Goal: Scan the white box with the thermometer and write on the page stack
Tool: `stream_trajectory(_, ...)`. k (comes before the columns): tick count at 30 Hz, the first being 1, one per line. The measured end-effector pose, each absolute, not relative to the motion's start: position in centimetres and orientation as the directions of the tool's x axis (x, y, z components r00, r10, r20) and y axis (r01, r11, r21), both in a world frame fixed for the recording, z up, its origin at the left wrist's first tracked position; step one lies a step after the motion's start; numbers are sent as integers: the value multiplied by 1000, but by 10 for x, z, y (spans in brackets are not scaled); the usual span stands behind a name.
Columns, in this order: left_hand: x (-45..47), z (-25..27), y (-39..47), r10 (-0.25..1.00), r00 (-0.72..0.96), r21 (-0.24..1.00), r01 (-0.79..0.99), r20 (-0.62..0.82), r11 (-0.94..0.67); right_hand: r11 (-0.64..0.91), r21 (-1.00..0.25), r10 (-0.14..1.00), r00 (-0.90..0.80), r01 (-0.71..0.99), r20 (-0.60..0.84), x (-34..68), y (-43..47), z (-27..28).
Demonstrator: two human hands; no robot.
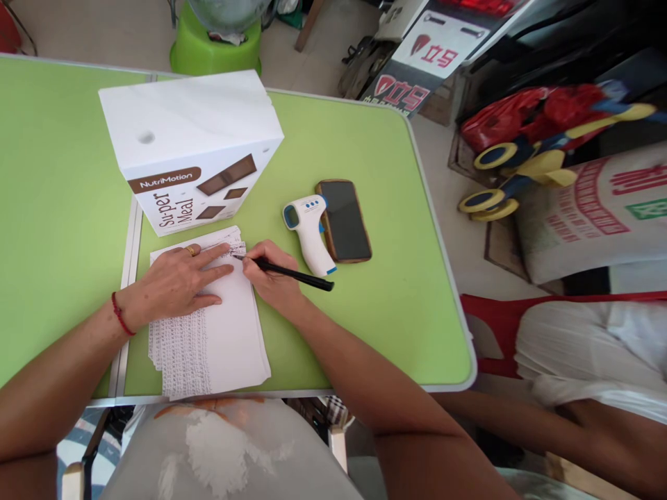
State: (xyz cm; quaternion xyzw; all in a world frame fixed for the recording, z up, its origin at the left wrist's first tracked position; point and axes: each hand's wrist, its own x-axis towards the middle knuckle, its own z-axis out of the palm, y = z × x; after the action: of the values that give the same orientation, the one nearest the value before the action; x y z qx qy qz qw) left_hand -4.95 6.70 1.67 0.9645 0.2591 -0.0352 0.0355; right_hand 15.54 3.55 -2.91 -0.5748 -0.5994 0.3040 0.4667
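My left hand (182, 278) lies flat with fingers spread on a stack of white paper sheets (234, 333), which bear rows of small handwriting down the left side. A ring and a red bracelet (122, 314) are on that hand and wrist. In my right hand (274, 274) is a black pen (297, 274), its tip touching the upper part of the paper near my left fingertips. Just beyond the sheets stands a white box (192, 139) marked "NutriMotion". Right of my right hand lies a white and blue infrared thermometer (309, 232), partly over a dark smartphone (347, 222) in a brown case.
A green folding table (396, 312) has a metal rim and a seam on the left. Behind it stands a green stool (216, 45). To the right are a scooter's rear (427, 48), a large printed sack (599, 215) and a seated person in white (588, 347).
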Motion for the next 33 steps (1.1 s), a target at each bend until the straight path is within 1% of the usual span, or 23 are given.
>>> stream_trajectory(6, -48, 18, 68, 501, 860, 55, 507, -98, -860, 161, -907, 972, 97, 390, 215, 155, 35, -29)
stream_trajectory(13, -49, 17, 67, 495, 866, 53, 499, -76, -865, 142, -904, 975, 101, 403, 198, 156, 36, -29)
stream_trajectory(26, -49, 17, 68, 496, 863, 57, 502, -94, -863, 171, -914, 961, 141, 369, 236, 158, 36, -29)
stream_trajectory(33, -49, 17, 67, 498, 862, 62, 504, -93, -861, 160, -916, 964, 140, 369, 225, 157, 35, -29)
